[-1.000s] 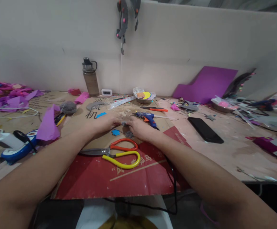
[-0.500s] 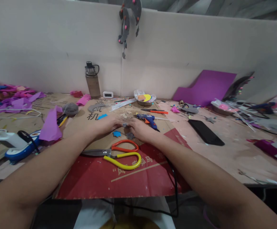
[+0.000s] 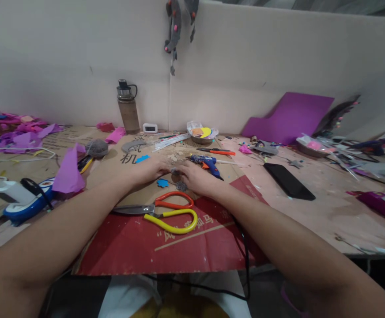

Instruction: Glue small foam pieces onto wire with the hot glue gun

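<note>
My left hand [image 3: 153, 168] and my right hand [image 3: 192, 176] meet over the cardboard [image 3: 113, 170], fingers closed around a small grey piece [image 3: 173, 170] too small to name. Its edges are mostly hidden by my fingertips. Just below lie a blue felt-like flower shape [image 3: 162, 183] and a grey scrap of yarn or felt [image 3: 181, 186]. Another blue cutout [image 3: 142, 159] rests beside my left hand. Behind my right hand is a blue and orange glue gun [image 3: 210, 165]. Nearer to me lie scissors [image 3: 171, 214] with one red and one yellow handle, slightly spread.
A water bottle [image 3: 128, 108] and small white clock [image 3: 150, 128] stand by the wall. To the right lie a black phone [image 3: 289, 181] and purple sheet [image 3: 287, 119]. At left are a ball of grey yarn [image 3: 96, 148], purple scraps [image 3: 69, 170] and a blue power strip [image 3: 27, 210].
My head view has shifted slightly, so the wall and hanging ornament sit higher. Both hands stay together at the same spot on the cardboard, with only slight finger movement.
</note>
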